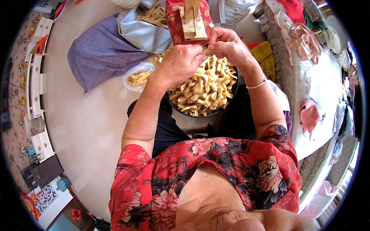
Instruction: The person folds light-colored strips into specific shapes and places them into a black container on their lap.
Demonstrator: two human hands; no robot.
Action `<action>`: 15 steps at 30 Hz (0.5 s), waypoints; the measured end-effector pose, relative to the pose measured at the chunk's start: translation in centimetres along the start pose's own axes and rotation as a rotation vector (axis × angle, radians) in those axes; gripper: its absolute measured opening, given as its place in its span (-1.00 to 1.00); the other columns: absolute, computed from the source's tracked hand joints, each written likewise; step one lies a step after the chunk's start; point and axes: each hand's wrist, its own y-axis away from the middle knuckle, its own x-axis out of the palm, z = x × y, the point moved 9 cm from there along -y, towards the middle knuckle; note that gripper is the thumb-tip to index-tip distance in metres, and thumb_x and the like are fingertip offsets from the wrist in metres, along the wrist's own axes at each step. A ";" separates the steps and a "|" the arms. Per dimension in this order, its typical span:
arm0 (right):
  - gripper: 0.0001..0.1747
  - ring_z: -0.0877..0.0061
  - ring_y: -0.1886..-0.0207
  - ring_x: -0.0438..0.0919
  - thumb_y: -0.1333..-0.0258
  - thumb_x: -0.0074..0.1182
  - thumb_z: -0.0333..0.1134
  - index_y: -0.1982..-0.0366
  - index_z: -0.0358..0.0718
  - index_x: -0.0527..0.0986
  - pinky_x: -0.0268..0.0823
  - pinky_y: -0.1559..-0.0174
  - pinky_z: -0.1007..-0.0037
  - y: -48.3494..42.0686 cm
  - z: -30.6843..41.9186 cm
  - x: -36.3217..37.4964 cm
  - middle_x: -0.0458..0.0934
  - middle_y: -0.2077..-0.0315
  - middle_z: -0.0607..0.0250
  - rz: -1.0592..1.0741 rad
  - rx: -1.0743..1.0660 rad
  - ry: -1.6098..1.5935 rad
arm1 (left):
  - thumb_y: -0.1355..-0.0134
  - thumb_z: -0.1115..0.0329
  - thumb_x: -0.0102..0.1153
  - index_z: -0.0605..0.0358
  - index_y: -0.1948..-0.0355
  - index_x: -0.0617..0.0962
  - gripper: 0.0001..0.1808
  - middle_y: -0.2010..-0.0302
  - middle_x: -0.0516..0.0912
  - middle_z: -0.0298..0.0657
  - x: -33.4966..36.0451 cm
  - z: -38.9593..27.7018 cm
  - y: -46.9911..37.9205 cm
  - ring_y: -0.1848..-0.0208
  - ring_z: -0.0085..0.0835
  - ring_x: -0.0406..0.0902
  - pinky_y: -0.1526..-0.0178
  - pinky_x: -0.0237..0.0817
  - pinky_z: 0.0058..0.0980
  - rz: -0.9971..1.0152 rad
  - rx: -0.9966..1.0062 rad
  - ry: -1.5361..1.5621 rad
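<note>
Both hands meet above a round black basin (202, 116) heaped with pale yellow knotted strips (202, 89). My left hand (182, 62) and my right hand (229, 44) pinch a short yellow strip (207, 51) between them; the fingers partly hide it. A light bracelet circles the right wrist. Just beyond the hands, wooden pieces (192, 24) lie on a red patterned cloth surface (175, 21). Left of the basin, a clear plastic bag or bowl (127, 79) holds loose yellow strips (140, 78).
A blue-grey cloth (104, 55) spreads over the pale floor (86, 115), beside a light-blue cloth (141, 33) around long dry strips (153, 14). On the right, a bed or couch (306, 78) bears a pink cloth (310, 115). White drawers (37, 72) line the far left.
</note>
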 end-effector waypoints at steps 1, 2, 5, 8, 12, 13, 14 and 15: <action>-0.90 0.83 0.70 0.20 0.11 0.03 -0.48 0.64 -0.23 0.40 -0.03 0.65 0.71 -0.1 0.4 0.2 0.33 0.74 0.55 0.010 -0.009 0.054 | -0.20 0.20 -0.02 0.26 0.45 0.46 -0.71 0.65 0.47 -0.25 0.6 0.5 0.1 0.57 -0.45 0.44 0.45 0.28 -0.45 0.097 -0.026 0.133; -0.89 0.82 0.68 0.23 0.12 0.04 -0.48 0.66 -0.24 0.41 0.00 0.63 0.72 0.4 1.1 0.1 0.36 0.73 0.53 -0.007 0.021 0.070 | -0.20 0.21 -0.02 0.25 0.48 0.45 -0.71 0.67 0.45 -0.28 0.9 0.8 0.3 0.60 -0.49 0.42 0.48 0.26 -0.48 0.194 -0.051 0.267; -0.91 0.81 0.67 0.26 0.15 0.04 -0.48 0.66 -0.24 0.42 0.03 0.62 0.72 1.1 1.4 -0.7 0.39 0.72 0.51 0.012 0.042 0.084 | -0.20 0.20 -0.02 0.25 0.44 0.48 -0.72 0.63 0.49 -0.14 1.2 1.3 1.0 0.54 -0.33 0.46 0.44 0.27 -0.38 0.416 -0.221 0.462; -0.95 0.81 0.66 0.26 0.18 0.05 -0.47 0.64 -0.24 0.44 0.03 0.63 0.69 0.5 1.4 -1.8 0.38 0.72 0.50 -0.047 0.064 0.142 | -0.21 0.21 -0.02 0.23 0.49 0.44 -0.72 0.72 0.39 -0.32 0.8 2.4 0.4 0.63 -0.58 0.37 0.53 0.22 -0.51 0.250 -0.131 0.386; -0.92 0.78 0.66 0.26 0.12 0.08 -0.44 0.61 -0.25 0.45 0.03 0.64 0.68 -3.0 0.1 -4.8 0.38 0.70 0.48 -0.261 -0.002 0.178 | -0.15 0.17 0.06 0.13 0.39 0.53 -0.76 0.64 0.51 -0.19 -1.6 5.9 -2.8 0.55 -0.33 0.48 0.46 0.26 -0.35 -0.060 -0.229 0.049; -0.91 0.78 0.66 0.26 0.11 0.09 -0.43 0.60 -0.25 0.45 0.03 0.64 0.67 -3.9 -0.2 -5.8 0.38 0.69 0.47 -0.325 -0.029 0.191 | -0.12 0.16 0.08 0.09 0.36 0.56 -0.77 0.58 0.56 -0.15 -2.5 6.5 -3.6 0.51 -0.24 0.52 0.43 0.28 -0.32 -0.162 -0.251 -0.027; -0.88 0.78 0.64 0.29 0.08 0.13 -0.41 0.58 -0.28 0.46 0.09 0.63 0.66 -5.0 -0.8 -6.5 0.41 0.66 0.46 -0.327 -0.052 0.204 | -0.11 0.15 0.09 0.06 0.34 0.57 -0.77 0.55 0.58 -0.13 -2.7 7.1 -4.2 0.47 -0.20 0.53 0.42 0.29 -0.31 -0.216 -0.249 -0.059; -0.88 0.77 0.63 0.31 0.08 0.13 -0.41 0.57 -0.28 0.46 0.11 0.62 0.66 -5.6 -1.1 -6.8 0.42 0.66 0.46 -0.367 -0.062 0.210 | -0.09 0.14 0.11 0.03 0.33 0.58 -0.77 0.51 0.59 -0.12 -2.6 8.1 -4.7 0.44 -0.16 0.53 0.40 0.31 -0.29 -0.271 -0.249 -0.091</action>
